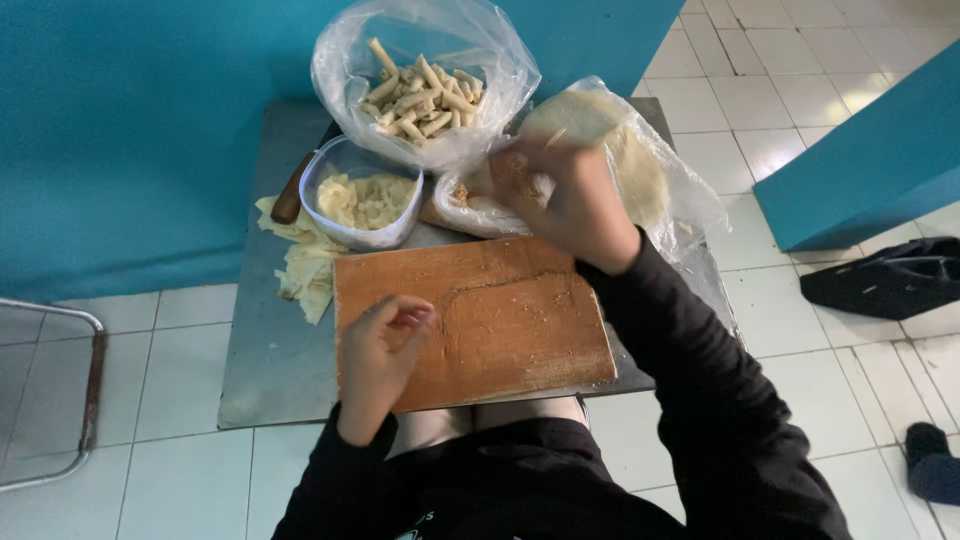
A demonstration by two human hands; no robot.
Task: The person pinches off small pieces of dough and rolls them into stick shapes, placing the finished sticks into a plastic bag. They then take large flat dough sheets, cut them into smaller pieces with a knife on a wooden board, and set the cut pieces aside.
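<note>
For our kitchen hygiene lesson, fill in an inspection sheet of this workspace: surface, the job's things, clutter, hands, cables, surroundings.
Surface: grey metal table bearing a crumb-dusted wooden board.
Job's things: clear bag of round wrappers; clear bag of finished rolls; plastic tub of pale pieces.
Clutter: wrapper scraps at the table's left edge; a brown wooden handle behind the tub.
Hands: left hand rests on the board, fingers curled, holding nothing visible; right hand is blurred at the wrapper bag.
Cables: nothing seen.
Surroundings: white tiled floor, teal wall, metal frame, black bag.
</note>
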